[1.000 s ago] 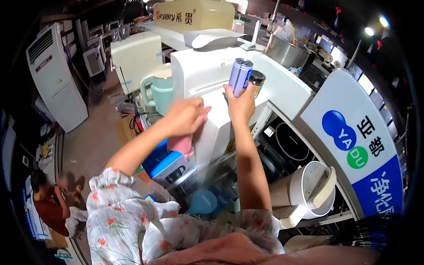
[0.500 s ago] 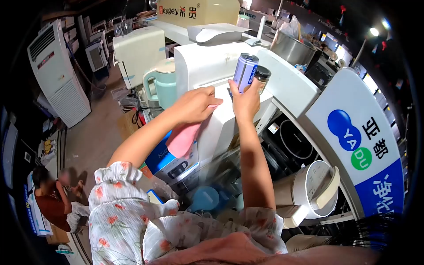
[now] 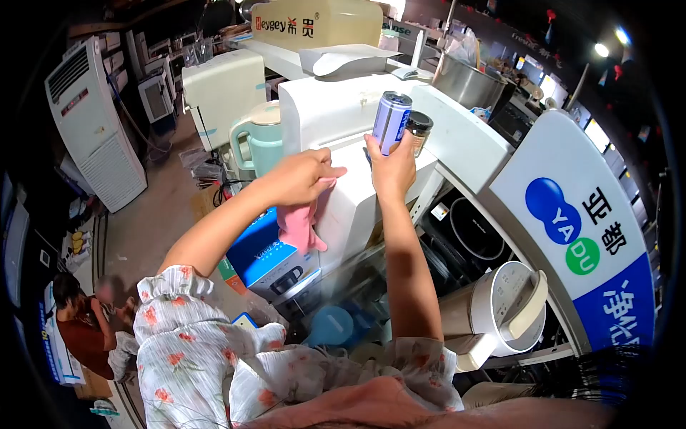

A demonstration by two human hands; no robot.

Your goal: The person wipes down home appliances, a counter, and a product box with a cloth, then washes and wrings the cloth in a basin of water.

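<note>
At one o'clock, a can (image 3: pixel 394 118) is gripped by the right hand (image 3: pixel 392 171), its fingers wrapped round; just beside, at four o'clock from it, a lidded jar (image 3: pixel 420 127) is seen. At nine o'clock, a pink cloth (image 3: pixel 297 226) is pinched by the left hand (image 3: pixel 300 179) and let hang by a blue box (image 3: pixel 263 249). Wiping appears to be in hand; any stroke would call for a gathered cloth. Room is left between the hands on the white ledge (image 3: pixel 357 164), bounded by its near edge.

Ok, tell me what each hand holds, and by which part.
Left hand: a pink cloth, by its upper end, the rest hanging. Right hand: a can, around its lower part.
</note>
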